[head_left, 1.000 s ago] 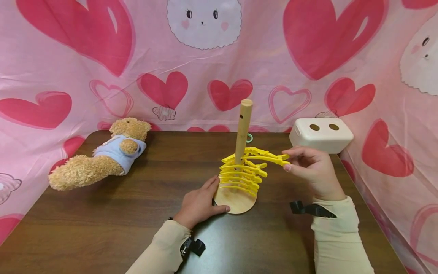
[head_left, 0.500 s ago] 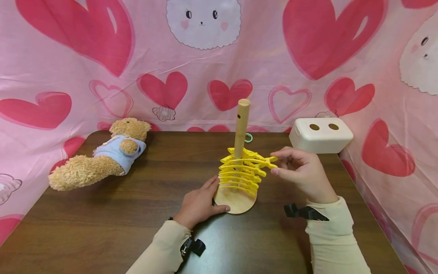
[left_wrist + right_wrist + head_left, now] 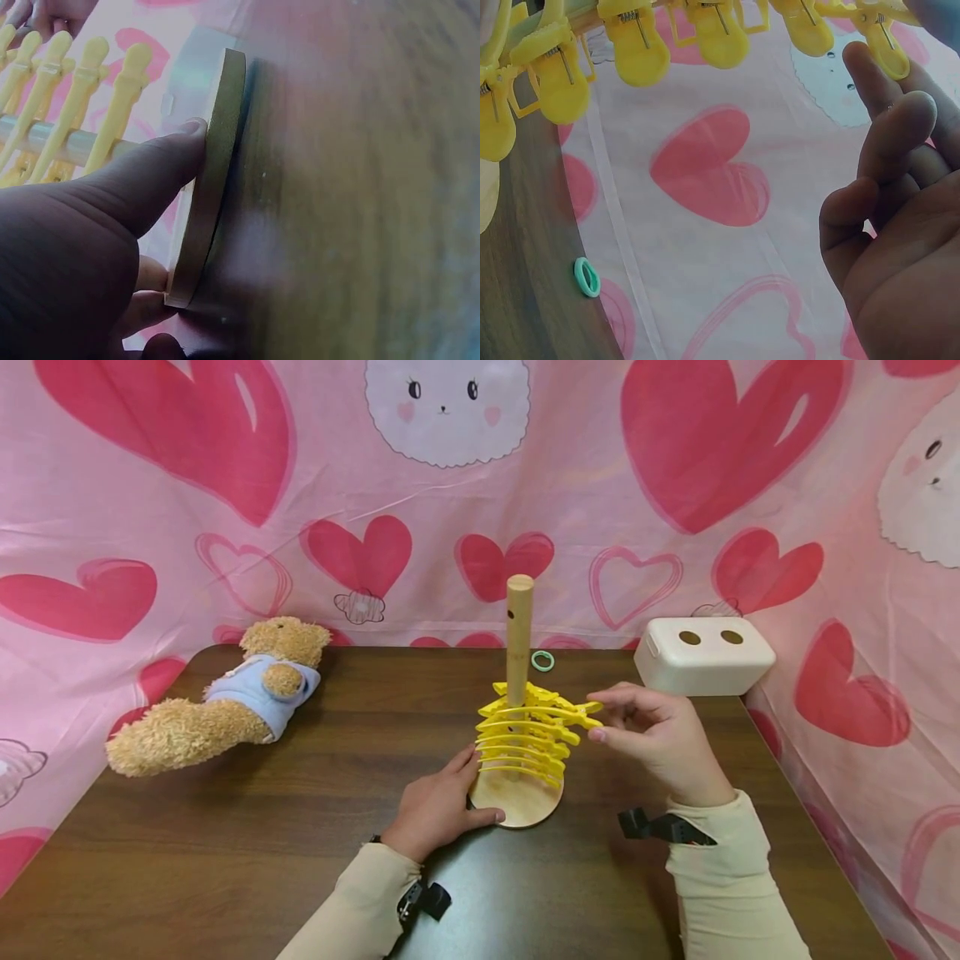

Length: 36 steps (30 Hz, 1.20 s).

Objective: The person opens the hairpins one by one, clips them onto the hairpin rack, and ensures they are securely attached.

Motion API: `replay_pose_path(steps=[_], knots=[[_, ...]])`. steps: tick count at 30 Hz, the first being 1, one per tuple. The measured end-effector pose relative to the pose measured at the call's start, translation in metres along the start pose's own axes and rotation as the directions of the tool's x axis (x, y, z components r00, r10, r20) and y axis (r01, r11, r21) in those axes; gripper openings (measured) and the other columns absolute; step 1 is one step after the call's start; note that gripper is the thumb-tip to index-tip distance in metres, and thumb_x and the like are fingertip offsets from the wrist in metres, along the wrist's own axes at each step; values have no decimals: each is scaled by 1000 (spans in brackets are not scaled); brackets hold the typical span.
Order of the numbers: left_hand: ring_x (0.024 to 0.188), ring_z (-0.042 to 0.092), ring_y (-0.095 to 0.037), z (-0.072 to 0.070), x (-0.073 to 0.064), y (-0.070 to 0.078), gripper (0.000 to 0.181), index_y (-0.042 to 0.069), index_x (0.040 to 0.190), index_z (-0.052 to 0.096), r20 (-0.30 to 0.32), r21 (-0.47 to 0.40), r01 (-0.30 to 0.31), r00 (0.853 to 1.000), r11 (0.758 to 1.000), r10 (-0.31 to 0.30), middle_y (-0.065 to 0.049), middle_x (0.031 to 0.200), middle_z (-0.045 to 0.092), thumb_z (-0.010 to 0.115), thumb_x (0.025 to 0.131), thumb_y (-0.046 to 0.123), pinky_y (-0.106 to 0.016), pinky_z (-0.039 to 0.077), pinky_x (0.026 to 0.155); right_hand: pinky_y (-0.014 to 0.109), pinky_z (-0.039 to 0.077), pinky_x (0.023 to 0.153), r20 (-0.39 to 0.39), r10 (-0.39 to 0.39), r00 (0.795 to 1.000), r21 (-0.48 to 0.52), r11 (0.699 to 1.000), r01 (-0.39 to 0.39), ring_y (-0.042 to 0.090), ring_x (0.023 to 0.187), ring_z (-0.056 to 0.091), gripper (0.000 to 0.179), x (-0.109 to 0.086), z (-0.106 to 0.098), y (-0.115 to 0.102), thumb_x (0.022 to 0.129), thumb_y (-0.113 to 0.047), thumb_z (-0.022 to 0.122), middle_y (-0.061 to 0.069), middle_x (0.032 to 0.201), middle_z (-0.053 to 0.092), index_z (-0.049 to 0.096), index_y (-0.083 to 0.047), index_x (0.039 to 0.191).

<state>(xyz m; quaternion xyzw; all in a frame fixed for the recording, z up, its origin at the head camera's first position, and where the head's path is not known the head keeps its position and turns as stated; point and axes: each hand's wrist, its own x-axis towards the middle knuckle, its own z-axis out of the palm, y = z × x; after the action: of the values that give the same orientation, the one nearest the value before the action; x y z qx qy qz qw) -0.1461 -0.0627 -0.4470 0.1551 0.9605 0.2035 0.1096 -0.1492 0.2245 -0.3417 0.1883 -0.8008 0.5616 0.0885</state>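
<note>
A wooden stand [image 3: 517,802] with a round base and an upright post carries several yellow hair clips [image 3: 525,750], stacked one above another across the post. My left hand [image 3: 435,810] holds the base at its left edge; in the left wrist view the thumb [image 3: 169,161] presses on its face and fingertips lie at the rim. With thumb and index finger, my right hand [image 3: 663,735] pinches the handle end of the topmost hair clip [image 3: 558,713]. That clip sits around the post, its two handles spread a little apart. In the right wrist view, other fingers curl below the clip's handle [image 3: 889,52].
A teddy bear [image 3: 262,693] in a light blue top lies at the left of the brown table [image 3: 225,860]. A small green ring [image 3: 542,661] lies behind the post. At the back right stands a white box [image 3: 705,656] with two round holes. A pink heart-patterned cloth [image 3: 300,485] hangs behind.
My right hand has moved left, bringing the top clip farther across the post, and its jaws have come together around it. The post's top has shifted left, straightening up. The left hand stays put.
</note>
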Motion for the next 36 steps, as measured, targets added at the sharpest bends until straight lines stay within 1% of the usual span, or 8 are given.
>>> replay_pose_path(steps=[6, 11, 17, 22, 28, 33, 36], knots=[[118, 61, -38, 0, 1, 1, 99, 19, 158, 36, 5, 16, -5, 1000, 1000, 5, -2, 163, 32, 69, 80, 71, -51, 51, 81, 28, 44, 57, -3, 11, 1000, -39, 999, -11, 20, 72, 53, 30, -1, 0, -3, 83, -4, 82, 4, 92, 68, 75, -8, 113], [118, 61, -38, -2, 1, 3, 98, 22, 158, 36, 19, 13, 2, 1000, 1000, -2, -2, 163, 33, 69, 80, 71, -53, 51, 83, 28, 46, 58, 8, 32, 999, -78, 997, -31, 22, 75, 54, 33, -2, -1, -6, 83, -7, 83, 2, 96, 69, 76, -12, 114], [118, 61, -38, -2, 2, 5, 99, 21, 158, 35, 19, 23, 0, 1000, 1000, 0, -2, 163, 32, 70, 80, 70, -52, 51, 83, 27, 45, 58, -2, -1, 1000, -118, 993, 1, 20, 78, 54, 33, -2, 1, -7, 82, -7, 84, -1, 97, 69, 77, -14, 114], [120, 60, -37, -2, 2, 6, 101, 20, 159, 33, 17, 13, 3, 1000, 1000, -3, -1, 163, 31, 72, 79, 69, -51, 51, 85, 27, 48, 59, 16, -10, 1000, -106, 994, 12, 20, 80, 55, 33, 1, 6, -5, 83, -10, 84, -3, 99, 70, 77, -17, 115], [120, 60, -37, -2, 3, 6, 103, 19, 159, 33, 16, 0, 0, 1000, 1000, 0, -1, 163, 31, 73, 78, 69, -52, 50, 85, 28, 47, 59, 6, 19, 1000, -85, 996, -19, 21, 77, 55, 33, 1, 8, -4, 83, -10, 84, -1, 97, 70, 77, -15, 114], [118, 61, -37, 1, 4, 4, 104, 19, 159, 31, 0, -9, 1, 1000, 1000, -1, -2, 163, 32, 72, 78, 69, -51, 51, 84, 28, 49, 61, 12, 55, 998, -63, 997, -54, 23, 76, 56, 32, 2, 10, -2, 85, -12, 82, 2, 92, 70, 75, -12, 116], [116, 62, -37, 2, 3, 3, 104, 19, 160, 30, -11, -16, 6, 1000, 1000, -6, -3, 162, 32, 72, 78, 70, -51, 51, 83, 29, 49, 61, 11, 57, 998, -54, 997, -56, 23, 75, 56, 32, 3, 12, -1, 85, -11, 81, 4, 87, 67, 74, -12, 117]])
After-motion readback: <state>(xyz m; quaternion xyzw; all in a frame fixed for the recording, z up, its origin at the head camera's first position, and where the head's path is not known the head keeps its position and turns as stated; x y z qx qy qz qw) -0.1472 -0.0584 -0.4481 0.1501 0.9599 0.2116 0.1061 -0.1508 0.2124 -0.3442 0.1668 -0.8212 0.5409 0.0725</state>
